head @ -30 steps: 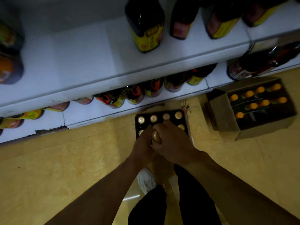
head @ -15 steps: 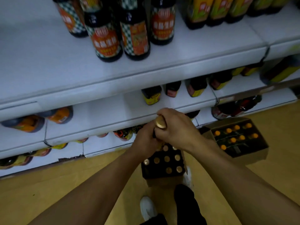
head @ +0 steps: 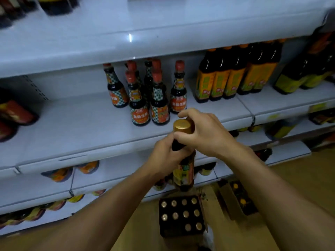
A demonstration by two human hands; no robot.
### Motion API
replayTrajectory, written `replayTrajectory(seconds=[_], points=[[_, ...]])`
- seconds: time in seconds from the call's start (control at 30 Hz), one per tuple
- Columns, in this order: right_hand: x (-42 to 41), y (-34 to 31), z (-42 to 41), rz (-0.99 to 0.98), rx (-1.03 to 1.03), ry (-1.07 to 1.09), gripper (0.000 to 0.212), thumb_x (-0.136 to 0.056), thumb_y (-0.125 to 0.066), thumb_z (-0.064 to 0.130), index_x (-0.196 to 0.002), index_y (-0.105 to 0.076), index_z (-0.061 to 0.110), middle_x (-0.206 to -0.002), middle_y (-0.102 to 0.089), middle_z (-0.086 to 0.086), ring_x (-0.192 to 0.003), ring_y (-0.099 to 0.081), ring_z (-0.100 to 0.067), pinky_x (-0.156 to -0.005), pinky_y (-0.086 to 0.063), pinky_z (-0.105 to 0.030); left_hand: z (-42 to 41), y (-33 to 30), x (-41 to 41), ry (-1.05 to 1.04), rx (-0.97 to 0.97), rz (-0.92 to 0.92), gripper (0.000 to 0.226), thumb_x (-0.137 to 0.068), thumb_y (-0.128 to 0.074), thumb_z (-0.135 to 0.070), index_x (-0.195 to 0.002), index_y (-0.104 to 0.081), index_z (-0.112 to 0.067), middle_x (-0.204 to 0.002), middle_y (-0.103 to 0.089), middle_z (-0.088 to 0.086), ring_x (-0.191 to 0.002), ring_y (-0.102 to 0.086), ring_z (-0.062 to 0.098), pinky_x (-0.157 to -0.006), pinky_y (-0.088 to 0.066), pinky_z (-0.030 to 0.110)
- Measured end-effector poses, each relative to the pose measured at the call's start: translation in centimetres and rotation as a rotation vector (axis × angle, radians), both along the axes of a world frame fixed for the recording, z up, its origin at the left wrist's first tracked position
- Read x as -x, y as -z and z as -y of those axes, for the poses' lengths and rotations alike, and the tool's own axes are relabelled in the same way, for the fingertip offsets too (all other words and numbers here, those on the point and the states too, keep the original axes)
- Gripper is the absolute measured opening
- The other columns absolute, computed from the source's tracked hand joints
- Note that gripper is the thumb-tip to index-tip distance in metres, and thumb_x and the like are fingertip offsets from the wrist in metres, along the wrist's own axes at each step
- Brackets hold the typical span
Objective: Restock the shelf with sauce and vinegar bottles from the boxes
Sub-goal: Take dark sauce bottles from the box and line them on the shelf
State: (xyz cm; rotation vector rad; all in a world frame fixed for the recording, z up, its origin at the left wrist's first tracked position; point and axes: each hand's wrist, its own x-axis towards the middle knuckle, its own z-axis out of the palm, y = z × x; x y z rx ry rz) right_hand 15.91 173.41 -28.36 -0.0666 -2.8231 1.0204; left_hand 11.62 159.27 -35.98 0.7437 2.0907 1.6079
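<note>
**Bottle held at shelf height, placement not yet made**

At inspection, both hands held one gold-capped bottle (head: pixel 183 156) upright in front of the shelf (head: pixel 94 129). The left hand (head: pixel 164 156) was wrapped round the dark neck and shoulder; the right hand (head: pixel 204 132) had its fingers curled about the gold cap from the side. The bottle hung clear of any surface, directly above the open box (head: pixel 181 217) on the floor, which showed rows of matching gold caps and some vacant cells. A second box (head: pixel 237 200) stood to the right, its contents only partly visible.

Risks noted, as judgement only: the nearest shelf space lay just beside a cluster of red-capped bottles (head: pixel 145 98), so a careless approach could topple them. The shelf's front lip sat between bottle and landing spot; a low carry could strike it. The grip was concentrated at the top of the bottle, leaving the base unsupported, so a slip would drop it onto the box below.
</note>
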Motion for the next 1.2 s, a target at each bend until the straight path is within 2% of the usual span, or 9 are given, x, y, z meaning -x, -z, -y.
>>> replayTrajectory(seconds=[0.13,0.23,0.43,0.53,0.73,0.87,1.03,1.13,1.2], points=[[0.2,-5.3,-0.3,-0.102,0.020,0.007,0.054,-0.082,-0.070,0.043,-0.130,-0.053,0.024,-0.117,-0.060,0.009,-0.102,-0.057,-0.007,-0.085,-0.052,-0.028,-0.4,-5.5,0.6,0.011,-0.060,-0.041,0.026,-0.090,-0.067,-0.032,-0.115,-0.062,-0.026,-0.107,-0.071,-0.006,-0.103,-0.067,0.011,-0.087,-0.057,0.040],[0.6,-9.3,-0.6,-0.175,0.061,0.010,0.053,-0.082,-0.070,0.042,-0.129,-0.055,0.024,-0.118,-0.061,0.009,-0.104,-0.058,-0.006,-0.087,-0.051,-0.025,-0.7,-10.0,1.0,0.014,-0.082,-0.124,0.018,-0.092,-0.066,-0.027,-0.109,-0.062,-0.028,-0.101,-0.070,-0.007,-0.098,-0.067,0.008,-0.084,-0.057,0.035],[1.4,-16.6,-2.1,-0.250,0.194,-0.012,0.050,-0.082,-0.071,0.037,-0.128,-0.058,0.023,-0.114,-0.064,0.006,-0.100,-0.062,-0.007,-0.085,-0.053,-0.027,-2.1,-17.9,1.8,-0.001,-0.149,-0.181,0.030,-0.084,-0.068,-0.040,-0.112,-0.064,-0.030,-0.107,-0.072,-0.002,-0.103,-0.069,0.017,-0.092,-0.055,0.050],[2.2,-20.0,-2.7,-0.316,0.207,-0.033,0.048,-0.083,-0.071,0.033,-0.128,-0.060,0.018,-0.111,-0.066,0.005,-0.098,-0.063,-0.005,-0.084,-0.053,-0.024,-2.7,-21.4,2.3,-0.002,-0.168,-0.206,0.028,-0.089,-0.066,-0.040,-0.114,-0.061,-0.028,-0.106,-0.071,-0.004,-0.101,-0.068,0.013,-0.091,-0.056,0.048],[4.1,-25.9,-3.7,-0.401,0.314,-0.102,0.037,-0.084,-0.071,0.023,-0.119,-0.064,0.013,-0.095,-0.071,0.001,-0.077,-0.063,-0.001,-0.063,-0.046,-0.014,-3.9,-27.7,3.6,-0.016,-0.236,-0.229,0.018,-0.091,-0.064,-0.030,-0.101,-0.060,-0.015,-0.098,-0.070,0.010,-0.091,-0.069,0.022,-0.083,-0.056,0.040],[5.2,-28.6,-4.3,-0.448,0.356,-0.146,0.033,-0.086,-0.069,0.016,-0.118,-0.064,0.011,-0.086,-0.068,0.006,-0.066,-0.062,0.005,-0.061,-0.047,-0.015,-4.3,-30.6,5.1,0.046,-0.288,-0.189,0.028,-0.084,-0.061,-0.029,-0.105,-0.061,-0.011,-0.103,-0.069,0.020,-0.092,-0.068,0.027,-0.090,-0.053,0.047],[6.4,-30.8,-5.2,-0.465,0.424,-0.185,0.034,-0.088,-0.067,0.014,-0.121,-0.062,0.007,-0.083,-0.066,0.008,-0.061,-0.060,0.006,-0.062,-0.047,-0.014,-5.3,-33.0,6.4,0.009,-0.296,-0.249,0.032,-0.090,-0.061,-0.026,-0.116,-0.058,-0.008,-0.106,-0.069,0.016,-0.096,-0.069,0.025,-0.090,-0.056,0.041],[7.2,-32.0,-5.7,-0.514,0.481,-0.175,0.042,-0.087,-0.069,0.018,-0.126,-0.060,0.008,-0.083,-0.067,0.010,-0.065,-0.061,0.006,-0.064,-0.048,-0.015,-6.0,-34.9,7.3,-0.016,-0.308,-0.297,0.032,-0.089,-0.060,-0.028,-0.115,-0.059,-0.009,-0.107,-0.070,0.016,-0.099,-0.069,0.027,-0.093,-0.055,0.046],[7.8,-32.4,-6.1,-0.560,0.507,-0.160,0.049,-0.086,-0.070,0.026,-0.130,-0.056,0.011,-0.093,-0.070,0.007,-0.075,-0.065,0.003,-0.065,-0.048,-0.014,-6.5,-36.2,7.8,-0.022,-0.319,-0.312,0.032,-0.091,-0.061,-0.030,-0.116,-0.058,-0.010,-0.105,-0.071,0.016,-0.099,-0.070,0.029,-0.094,-0.055,0.049]])
